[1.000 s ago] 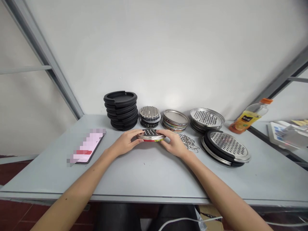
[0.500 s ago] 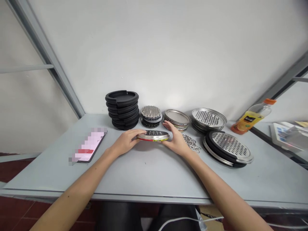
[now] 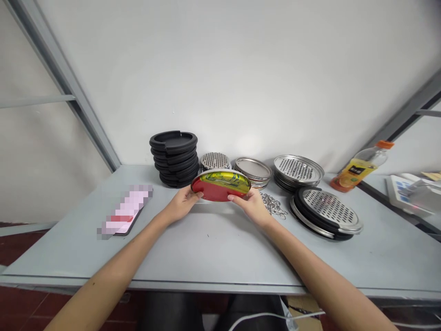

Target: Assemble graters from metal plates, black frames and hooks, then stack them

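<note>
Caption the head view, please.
Left hand and right hand hold a round red-and-yellow metal disc tilted over a pale grey table.

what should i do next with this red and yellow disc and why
Probably lay the disc on the nearby stack. The left hand and right hand hold it tilted by its rim, its coloured print resembles that stack's coloured edges, and the stack sits just beyond the right hand.

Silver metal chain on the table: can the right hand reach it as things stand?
Probably yes: the silver metal chain lies just beside the right hand, nothing between them, though that hand grips the red-and-yellow round disc.
</note>
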The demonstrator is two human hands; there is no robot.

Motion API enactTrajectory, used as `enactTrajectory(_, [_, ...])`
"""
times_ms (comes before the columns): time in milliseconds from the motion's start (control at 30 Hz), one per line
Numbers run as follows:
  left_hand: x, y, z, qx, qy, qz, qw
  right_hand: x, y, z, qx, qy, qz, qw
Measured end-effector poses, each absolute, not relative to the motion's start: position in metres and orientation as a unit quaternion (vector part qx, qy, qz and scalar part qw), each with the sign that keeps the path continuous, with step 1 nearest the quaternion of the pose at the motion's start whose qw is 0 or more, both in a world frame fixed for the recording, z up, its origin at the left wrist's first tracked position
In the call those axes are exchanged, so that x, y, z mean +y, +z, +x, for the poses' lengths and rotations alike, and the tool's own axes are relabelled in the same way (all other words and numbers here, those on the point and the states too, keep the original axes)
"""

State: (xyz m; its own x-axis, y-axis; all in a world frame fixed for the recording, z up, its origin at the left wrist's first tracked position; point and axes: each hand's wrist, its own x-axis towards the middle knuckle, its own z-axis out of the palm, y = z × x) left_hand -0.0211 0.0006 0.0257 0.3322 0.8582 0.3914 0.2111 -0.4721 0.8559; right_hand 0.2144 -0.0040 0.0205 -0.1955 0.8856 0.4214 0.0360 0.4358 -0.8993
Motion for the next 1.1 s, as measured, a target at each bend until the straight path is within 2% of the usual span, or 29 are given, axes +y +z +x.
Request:
enactTrajectory(100, [0.004,0.027,-0.025,0.392,0.428,0.743,0.333,-0.007,0.021,0.216,-0.684,0.319,-0.373,0.540])
enactTrajectory(333, [-0.003,0.034,-0.030,0.416,0.410,0.803,0.116,-0.006,0.015,0.228,-0.767,0.054,-0.385,0.511])
enactTrajectory(500, [-0.009,0.039,-0.027,0.402,0.372,0.834,0.067,-0.005,0.010,0.226,-0.780,-0.009,-0.414,0.469])
enactTrajectory(700, [-0.005,0.036,-0.033,0.378,0.384,0.840,0.057,-0.007,0.007,0.225,-0.796,-0.002,-0.406,0.449])
enactTrajectory(867, [-0.005,0.032,-0.036,0.365,0.410,0.831,0.093,-0.010,0.013,0.222,-0.787,0.052,-0.404,0.464])
enactTrajectory(1000, [-0.004,0.029,-0.030,0.387,0.484,0.769,0.157,-0.004,0.017,0.222,-0.702,0.182,-0.442,0.529])
enactTrajectory(1100, [0.001,0.028,-0.023,0.383,0.544,0.713,0.222,0.005,0.014,0.224,-0.676,0.337,-0.396,0.521])
